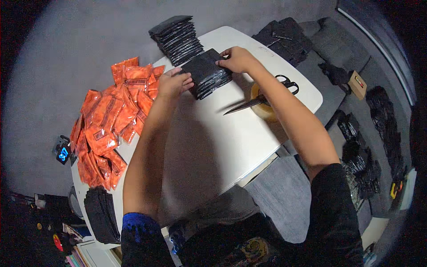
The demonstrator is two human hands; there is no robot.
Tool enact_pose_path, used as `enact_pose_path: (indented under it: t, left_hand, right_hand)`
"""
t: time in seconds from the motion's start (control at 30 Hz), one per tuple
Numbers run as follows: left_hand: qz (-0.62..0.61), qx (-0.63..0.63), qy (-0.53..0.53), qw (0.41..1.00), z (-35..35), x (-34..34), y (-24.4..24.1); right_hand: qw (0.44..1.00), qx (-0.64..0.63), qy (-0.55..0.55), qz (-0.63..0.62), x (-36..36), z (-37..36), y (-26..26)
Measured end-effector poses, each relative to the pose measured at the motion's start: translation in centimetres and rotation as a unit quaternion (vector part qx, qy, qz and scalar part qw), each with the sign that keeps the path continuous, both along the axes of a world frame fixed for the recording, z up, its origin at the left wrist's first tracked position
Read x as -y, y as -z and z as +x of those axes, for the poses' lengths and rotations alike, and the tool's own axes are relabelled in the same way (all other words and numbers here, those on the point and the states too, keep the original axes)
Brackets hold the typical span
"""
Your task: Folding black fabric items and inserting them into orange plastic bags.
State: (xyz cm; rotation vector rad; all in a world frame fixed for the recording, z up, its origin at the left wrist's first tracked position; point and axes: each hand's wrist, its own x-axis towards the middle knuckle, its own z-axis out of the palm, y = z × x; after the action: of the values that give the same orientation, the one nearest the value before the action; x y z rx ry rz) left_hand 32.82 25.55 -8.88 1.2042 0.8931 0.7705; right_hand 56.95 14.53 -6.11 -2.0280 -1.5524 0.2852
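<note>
A short stack of flat black plastic packets lies on the white table before me. My right hand holds its far right corner between thumb and fingers. At the stack's left edge is my left hand, its fingers apart and pointing along the side; whether they press on it is hard to see. Just beyond stands a taller, leaning stack of similar black packets. Orange items in clear plastic bags are heaped left of my left forearm.
Black-handled scissors rest across a roll of tape, partly under my right forearm. Folded black fabric lies at the table's near left edge. A small digital display stands behind the orange heap. More black packets lie on a grey sofa at right.
</note>
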Motion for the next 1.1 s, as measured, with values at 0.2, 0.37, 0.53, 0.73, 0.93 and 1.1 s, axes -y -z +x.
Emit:
enact_pose_path:
  t: [0.2,0.37,0.53,0.73,0.93,1.1]
  left_hand:
    - [-0.008,0.009,0.004,1.000,-0.9,-0.9,-0.1]
    - [-0.016,0.001,-0.014,1.000,-0.2,0.7,0.3]
    - [-0.013,0.021,-0.028,0.999,-2.2,1.7,-0.2]
    - [0.062,-0.010,0.029,0.998,-6.8,7.8,0.3]
    - [0.221,0.032,0.111,0.968,-19.2,19.5,-1.3]
    - [0.378,-0.154,-0.087,0.909,-29.7,28.4,-0.2]
  right_hand:
    - [0.999,-0.028,-0.019,0.002,-0.1,-1.0,-0.4]
    - [0.999,-0.032,-0.020,0.011,0.2,-0.2,0.5]
    - [0.998,0.016,-0.010,0.058,1.1,-2.1,-0.2]
    - [0.974,0.042,-0.076,0.210,7.2,-8.2,-3.1]
    - [0.948,-0.170,-0.202,0.179,15.2,-21.3,-4.1]
    - [0.899,-0.233,-0.328,0.175,16.5,-32.3,1.3]
